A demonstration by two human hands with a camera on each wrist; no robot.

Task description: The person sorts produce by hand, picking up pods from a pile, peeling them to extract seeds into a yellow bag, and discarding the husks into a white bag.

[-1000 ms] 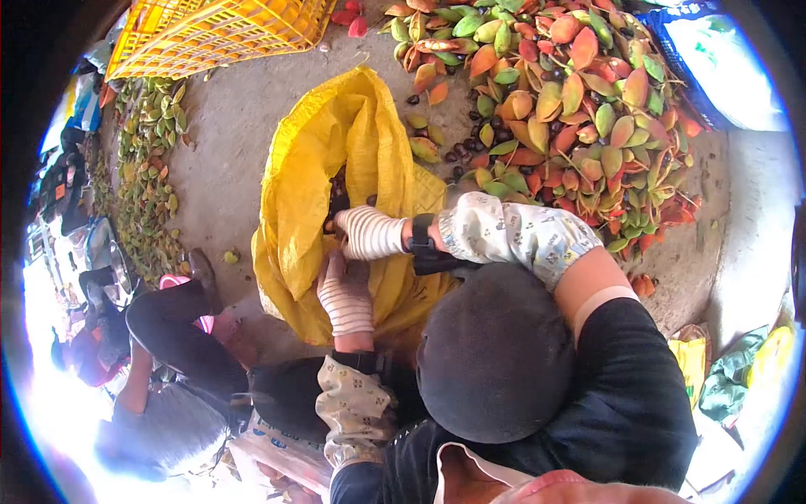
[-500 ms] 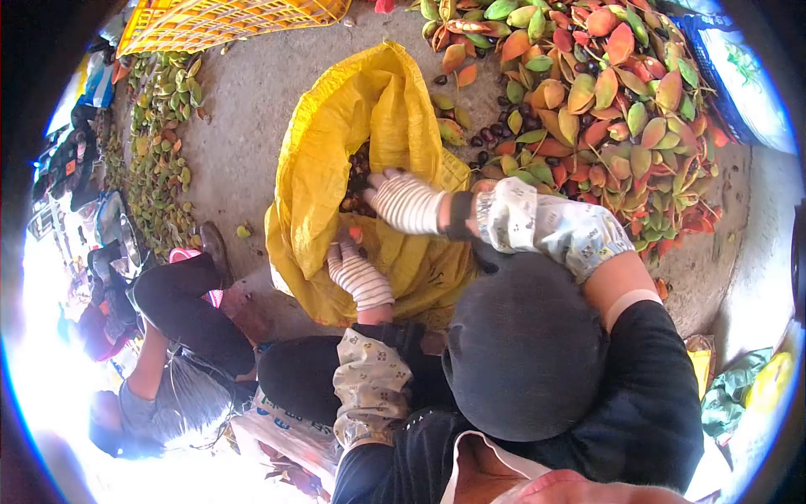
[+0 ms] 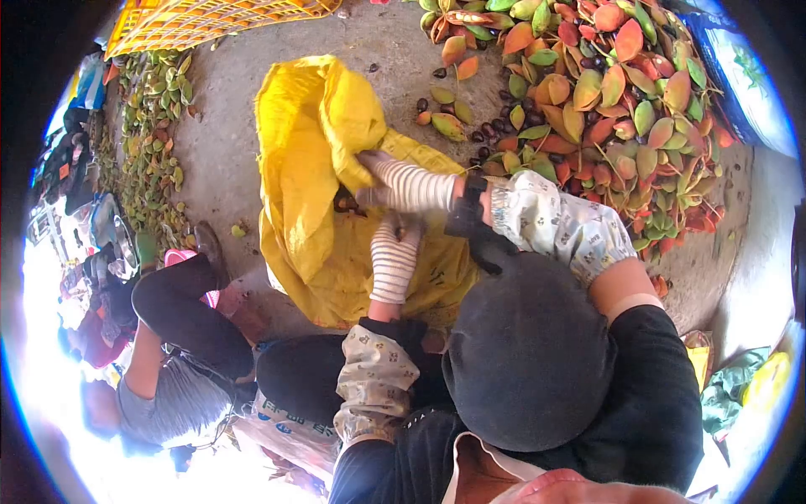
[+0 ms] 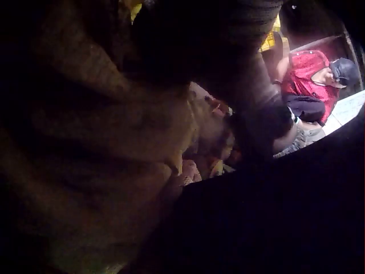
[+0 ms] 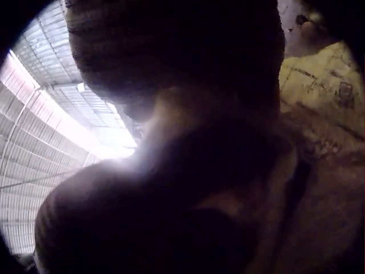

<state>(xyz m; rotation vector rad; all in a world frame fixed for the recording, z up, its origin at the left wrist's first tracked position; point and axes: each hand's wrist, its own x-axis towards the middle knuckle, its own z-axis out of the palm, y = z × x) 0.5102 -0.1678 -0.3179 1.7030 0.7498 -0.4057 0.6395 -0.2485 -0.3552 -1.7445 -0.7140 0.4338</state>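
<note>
A yellow woven sack [image 3: 302, 235] lies on the concrete floor, its mouth partly folded over and dark contents showing through a small gap. Coming in from the right, my right hand [image 3: 403, 181], in a striped glove, grips the fold of the sack at its mouth with spread thumb and fingers. My left hand [image 3: 396, 252], also in a striped glove, is just below it over the near side of the sack, fingers toward the mouth. Its fingertips are blurred, and I cannot tell whether they pinch the sack. Both wrist views are mostly dark.
A large heap of red and green pods [image 3: 588, 109] lies to the right, with dark seeds [image 3: 491, 130] scattered at its edge. A yellow crate [image 3: 210, 21] stands at the top left, above a strip of green pods [image 3: 155, 143]. Another person's leg [image 3: 180, 294] is at the left.
The sack's far rim has shifted left and folded inward, covering most of the dark contents. My left hand has moved right and up along the sack, while my right hand has stayed near the mouth.
</note>
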